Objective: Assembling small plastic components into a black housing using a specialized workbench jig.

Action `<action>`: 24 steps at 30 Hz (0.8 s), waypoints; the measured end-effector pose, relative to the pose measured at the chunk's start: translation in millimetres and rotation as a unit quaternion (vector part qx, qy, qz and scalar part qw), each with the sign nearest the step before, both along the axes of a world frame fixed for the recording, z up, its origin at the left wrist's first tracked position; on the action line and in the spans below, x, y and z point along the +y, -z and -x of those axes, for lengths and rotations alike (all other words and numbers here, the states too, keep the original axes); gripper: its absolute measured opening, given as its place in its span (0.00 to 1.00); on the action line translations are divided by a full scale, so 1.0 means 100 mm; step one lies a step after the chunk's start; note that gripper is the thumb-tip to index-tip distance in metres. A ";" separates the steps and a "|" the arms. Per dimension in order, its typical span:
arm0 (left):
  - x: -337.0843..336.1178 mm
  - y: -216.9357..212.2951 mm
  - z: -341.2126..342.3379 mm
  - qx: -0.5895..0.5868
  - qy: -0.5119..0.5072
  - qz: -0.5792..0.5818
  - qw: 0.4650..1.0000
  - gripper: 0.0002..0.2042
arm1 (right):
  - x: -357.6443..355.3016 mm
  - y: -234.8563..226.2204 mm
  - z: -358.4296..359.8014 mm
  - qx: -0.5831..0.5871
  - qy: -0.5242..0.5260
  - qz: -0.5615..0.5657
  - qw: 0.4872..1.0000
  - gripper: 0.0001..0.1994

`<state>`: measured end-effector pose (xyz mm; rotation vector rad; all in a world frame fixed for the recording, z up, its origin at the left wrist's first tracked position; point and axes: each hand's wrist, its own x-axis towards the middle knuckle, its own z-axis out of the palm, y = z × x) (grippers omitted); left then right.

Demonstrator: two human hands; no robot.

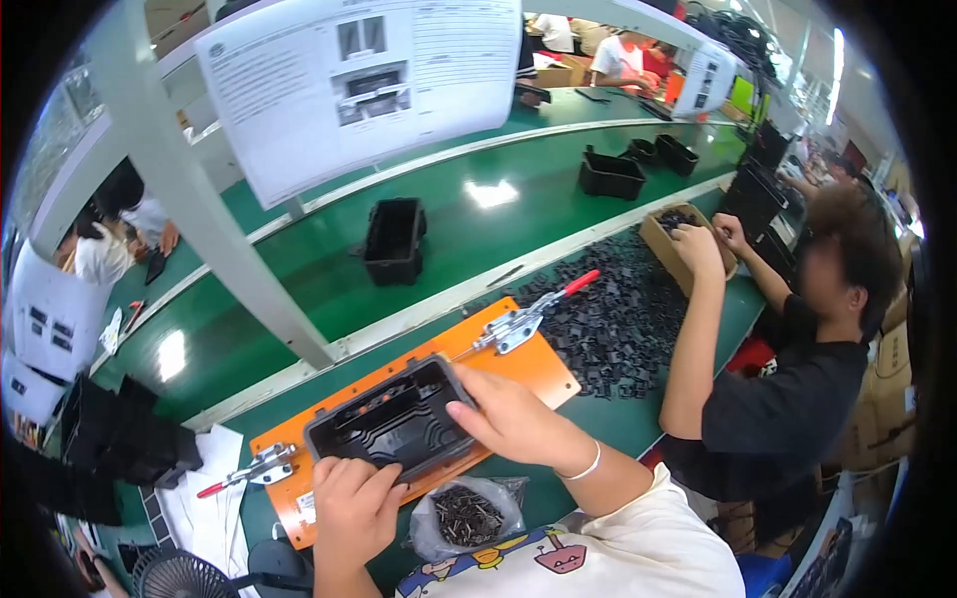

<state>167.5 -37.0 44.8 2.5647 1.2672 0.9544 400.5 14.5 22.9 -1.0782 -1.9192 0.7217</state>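
A black plastic housing (394, 419) lies open side up on an orange fixture board (528, 367). My left hand (354, 508) grips its near left corner. My right hand (503, 419) holds its right edge, fingers curled over the rim. The board carries two toggle clamps with red handles, one at its right (528, 319) and one at its left (249, 470); both are swung away from the housing. A clear bag of small dark screws (467, 516) sits just below the board, between my arms.
A green conveyor belt (478, 229) behind the board carries more black housings (394, 239). A heap of small black parts (618, 309) lies to the right, where a co-worker in black reaches into a cardboard box (683, 234). A sheet of paper hangs overhead. A small fan (184, 576) stands lower left.
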 end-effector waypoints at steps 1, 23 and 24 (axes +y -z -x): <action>0.00 0.00 -0.01 -0.004 0.000 0.021 1.000 0.10 | -0.03 0.00 -0.02 -0.050 0.035 -0.039 0.997 0.23; 0.02 0.57 -0.15 0.051 -0.048 0.028 0.997 0.19 | 0.40 0.95 -1.48 -0.223 0.350 0.068 0.907 0.11; 0.01 0.58 -0.15 0.040 -0.049 0.026 0.998 0.18 | 0.41 0.99 -1.52 -0.207 0.350 0.047 0.912 0.10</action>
